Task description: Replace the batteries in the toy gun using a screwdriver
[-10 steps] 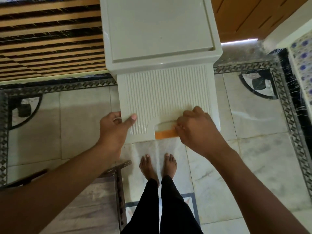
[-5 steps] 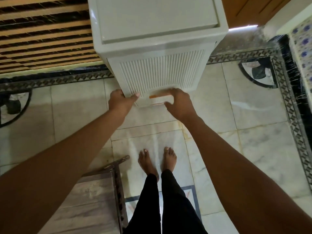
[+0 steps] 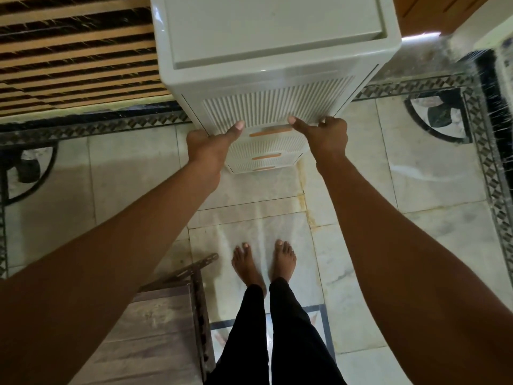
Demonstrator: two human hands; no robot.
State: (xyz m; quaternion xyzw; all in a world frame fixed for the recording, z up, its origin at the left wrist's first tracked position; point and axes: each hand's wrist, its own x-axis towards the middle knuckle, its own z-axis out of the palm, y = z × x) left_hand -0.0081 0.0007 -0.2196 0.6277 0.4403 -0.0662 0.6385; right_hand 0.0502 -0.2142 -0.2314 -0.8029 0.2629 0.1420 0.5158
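- While both arms stretch forward, the left hand (image 3: 208, 147) and the right hand (image 3: 326, 136) meet the top drawer (image 3: 277, 111) of a pale plastic drawer cabinet (image 3: 274, 31), at the lower edge of its ribbed front.
- Left hand: it sits at the drawer's lower left corner with its thumb laid straight on the ribs. Its fingers are hidden beneath the hand, so whether they grip cannot be told.
- Right hand: it sits at the lower right corner, with its thumb flat on the ribs and its fingers curled round the corner, holding the drawer.
- Just below and between the two thumbs lies the drawer's orange handle (image 3: 270, 132). The drawer looks pushed in, level with the cabinet's face.
- Two lower drawers (image 3: 266, 162) with orange handles show beneath it.
- Where the toy gun and the screwdriver are cannot be told from this view.
- The cabinet stands on a marble tile floor (image 3: 416, 190), at the floor's patterned border, with a slatted wooden frame (image 3: 69, 65) just beside it on the person's left.
- Bare feet (image 3: 263, 262) below black trousers (image 3: 277, 343) stand near the cabinet's front.
- A worn wooden table (image 3: 155, 329) with a metal edge is close beside the left foot.
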